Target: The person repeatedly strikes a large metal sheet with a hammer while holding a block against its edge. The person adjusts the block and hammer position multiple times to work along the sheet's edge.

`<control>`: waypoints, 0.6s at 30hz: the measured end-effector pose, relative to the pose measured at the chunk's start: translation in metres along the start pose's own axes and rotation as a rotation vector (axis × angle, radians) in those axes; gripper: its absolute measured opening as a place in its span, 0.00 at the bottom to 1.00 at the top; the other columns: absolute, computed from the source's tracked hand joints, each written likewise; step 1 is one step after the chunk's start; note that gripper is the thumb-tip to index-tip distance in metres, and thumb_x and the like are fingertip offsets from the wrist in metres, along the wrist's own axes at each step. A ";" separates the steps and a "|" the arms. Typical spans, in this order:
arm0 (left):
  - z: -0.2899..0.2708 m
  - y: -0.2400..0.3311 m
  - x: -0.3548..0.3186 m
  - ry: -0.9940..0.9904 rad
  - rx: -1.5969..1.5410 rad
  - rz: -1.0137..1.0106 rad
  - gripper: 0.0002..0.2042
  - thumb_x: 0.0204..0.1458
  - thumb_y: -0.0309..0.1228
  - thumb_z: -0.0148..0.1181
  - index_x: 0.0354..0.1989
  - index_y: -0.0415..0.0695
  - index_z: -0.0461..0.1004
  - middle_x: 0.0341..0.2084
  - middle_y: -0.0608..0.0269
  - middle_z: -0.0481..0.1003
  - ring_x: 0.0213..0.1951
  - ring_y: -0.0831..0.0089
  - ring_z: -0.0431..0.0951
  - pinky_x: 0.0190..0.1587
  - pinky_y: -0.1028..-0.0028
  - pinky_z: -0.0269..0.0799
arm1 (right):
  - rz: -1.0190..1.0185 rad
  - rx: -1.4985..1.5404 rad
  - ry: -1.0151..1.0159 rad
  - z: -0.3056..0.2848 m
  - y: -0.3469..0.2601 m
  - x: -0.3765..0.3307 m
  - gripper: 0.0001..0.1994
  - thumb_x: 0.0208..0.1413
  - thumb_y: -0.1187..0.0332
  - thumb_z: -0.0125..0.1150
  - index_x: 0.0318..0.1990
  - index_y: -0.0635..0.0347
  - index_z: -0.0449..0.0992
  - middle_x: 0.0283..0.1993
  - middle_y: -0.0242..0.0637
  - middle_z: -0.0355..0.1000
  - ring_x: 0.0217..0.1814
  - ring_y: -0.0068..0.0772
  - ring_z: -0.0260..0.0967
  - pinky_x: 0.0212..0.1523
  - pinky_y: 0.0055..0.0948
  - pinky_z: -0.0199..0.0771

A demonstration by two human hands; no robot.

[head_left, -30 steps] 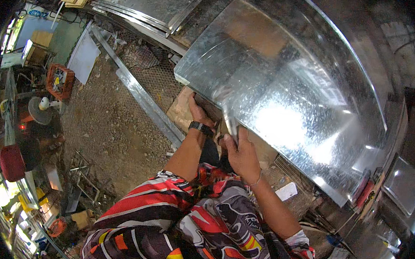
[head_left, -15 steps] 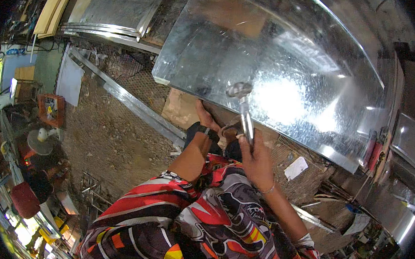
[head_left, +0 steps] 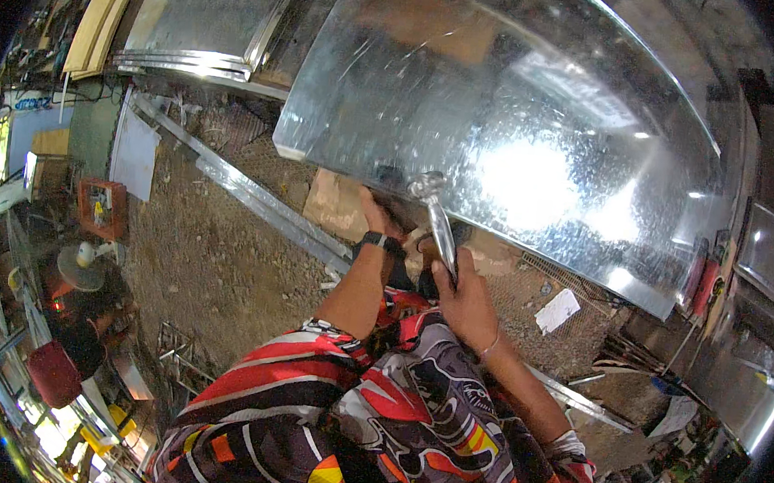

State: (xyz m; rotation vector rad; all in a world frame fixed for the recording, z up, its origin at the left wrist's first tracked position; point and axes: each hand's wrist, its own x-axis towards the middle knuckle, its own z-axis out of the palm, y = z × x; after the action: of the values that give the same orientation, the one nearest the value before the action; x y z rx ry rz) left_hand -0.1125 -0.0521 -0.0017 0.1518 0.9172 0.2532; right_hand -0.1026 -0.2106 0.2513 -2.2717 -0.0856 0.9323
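Observation:
A hammer [head_left: 443, 233] with a shiny metal handle is in my right hand [head_left: 469, 302], whose fingers are wrapped round the lower end. Its blurred head [head_left: 426, 186] is over the near edge of a large shiny metal sheet [head_left: 399, 105]; whether it touches the sheet I cannot tell. My left hand [head_left: 380, 215], with a dark band at the wrist, reaches to that same edge, left of the hammer. Its fingers are mostly hidden at the edge, so their grip does not show.
Long metal strips [head_left: 253, 195] lie on the dirt floor to the left. A white paper [head_left: 557, 312] is on the ground at right. Farther left stand an orange frame [head_left: 102, 208] and a dark red seat [head_left: 53, 374]. More panels [head_left: 204, 14] rest at the far left.
The hammer head has moved left and nearer to me, toward the sheet's near edge. My right hand has shifted slightly left and down, while my left stays at the edge.

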 end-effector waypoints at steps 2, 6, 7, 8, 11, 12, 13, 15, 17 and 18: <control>0.020 -0.002 -0.013 -0.008 -0.025 0.035 0.32 0.62 0.61 0.45 0.62 0.49 0.72 0.55 0.61 0.76 0.53 0.57 0.77 0.56 0.52 0.75 | -0.194 0.102 0.067 0.001 0.016 -0.001 0.20 0.72 0.59 0.54 0.62 0.65 0.68 0.45 0.54 0.74 0.49 0.39 0.75 0.48 0.40 0.73; 0.043 -0.006 -0.032 -0.050 -0.115 0.012 0.27 0.64 0.57 0.46 0.56 0.48 0.74 0.50 0.63 0.77 0.49 0.60 0.78 0.51 0.54 0.77 | -0.174 0.099 0.245 -0.023 -0.014 -0.004 0.19 0.72 0.60 0.54 0.61 0.66 0.68 0.41 0.53 0.73 0.43 0.43 0.74 0.44 0.42 0.72; 0.047 -0.004 -0.032 -0.070 -0.093 0.031 0.26 0.64 0.57 0.46 0.55 0.49 0.75 0.50 0.63 0.77 0.49 0.60 0.78 0.51 0.55 0.77 | -0.207 0.068 0.263 -0.023 -0.013 -0.005 0.19 0.72 0.61 0.54 0.60 0.66 0.68 0.41 0.53 0.73 0.42 0.46 0.74 0.43 0.43 0.72; 0.042 -0.005 -0.031 -0.076 -0.072 0.040 0.26 0.64 0.57 0.46 0.54 0.49 0.75 0.49 0.63 0.77 0.49 0.61 0.78 0.51 0.55 0.77 | -0.224 0.031 0.275 -0.022 -0.013 -0.009 0.18 0.72 0.61 0.54 0.60 0.66 0.68 0.40 0.54 0.72 0.41 0.48 0.74 0.42 0.43 0.72; -0.015 -0.018 0.015 -0.042 -0.018 0.116 0.28 0.62 0.60 0.48 0.55 0.48 0.74 0.49 0.63 0.77 0.50 0.60 0.78 0.52 0.54 0.77 | -0.256 -0.087 0.177 0.001 0.018 0.001 0.17 0.71 0.61 0.54 0.58 0.65 0.68 0.37 0.54 0.73 0.35 0.55 0.73 0.37 0.46 0.72; -0.021 -0.024 0.016 -0.014 -0.032 0.079 0.29 0.62 0.60 0.48 0.56 0.47 0.74 0.49 0.62 0.77 0.51 0.59 0.77 0.53 0.54 0.77 | -0.140 -0.087 0.056 0.006 0.027 0.002 0.18 0.71 0.61 0.55 0.58 0.65 0.68 0.36 0.53 0.73 0.35 0.54 0.74 0.36 0.46 0.72; -0.027 -0.030 0.018 0.015 -0.046 0.043 0.30 0.62 0.60 0.48 0.57 0.46 0.73 0.50 0.61 0.77 0.51 0.58 0.77 0.53 0.53 0.76 | -0.023 -0.085 -0.065 0.009 0.032 0.000 0.18 0.71 0.60 0.55 0.58 0.65 0.68 0.36 0.53 0.74 0.34 0.53 0.74 0.36 0.46 0.72; -0.036 -0.028 0.034 -0.337 0.007 0.024 0.33 0.62 0.61 0.46 0.59 0.43 0.72 0.52 0.56 0.76 0.53 0.53 0.77 0.55 0.52 0.76 | -0.130 0.019 0.008 -0.001 0.021 0.004 0.18 0.71 0.60 0.56 0.59 0.63 0.68 0.36 0.53 0.75 0.35 0.49 0.76 0.37 0.45 0.73; -0.031 -0.032 0.019 -0.438 0.028 -0.004 0.35 0.62 0.62 0.44 0.61 0.41 0.71 0.55 0.52 0.76 0.55 0.50 0.76 0.57 0.51 0.75 | -0.304 0.071 0.180 -0.009 0.002 -0.001 0.18 0.72 0.61 0.55 0.59 0.64 0.68 0.37 0.53 0.76 0.36 0.48 0.76 0.38 0.44 0.74; -0.017 -0.037 -0.008 -0.370 0.023 -0.039 0.36 0.62 0.62 0.42 0.61 0.40 0.70 0.56 0.51 0.75 0.55 0.50 0.76 0.58 0.51 0.75 | -0.113 0.140 0.079 -0.027 -0.020 -0.008 0.19 0.72 0.58 0.54 0.59 0.65 0.67 0.41 0.57 0.75 0.41 0.49 0.77 0.41 0.44 0.74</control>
State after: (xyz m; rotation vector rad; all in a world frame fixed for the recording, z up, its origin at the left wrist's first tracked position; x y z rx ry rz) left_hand -0.1253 -0.0893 -0.0142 0.1946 0.5555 0.1702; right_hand -0.0875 -0.2131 0.2820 -2.1480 -0.1086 0.7650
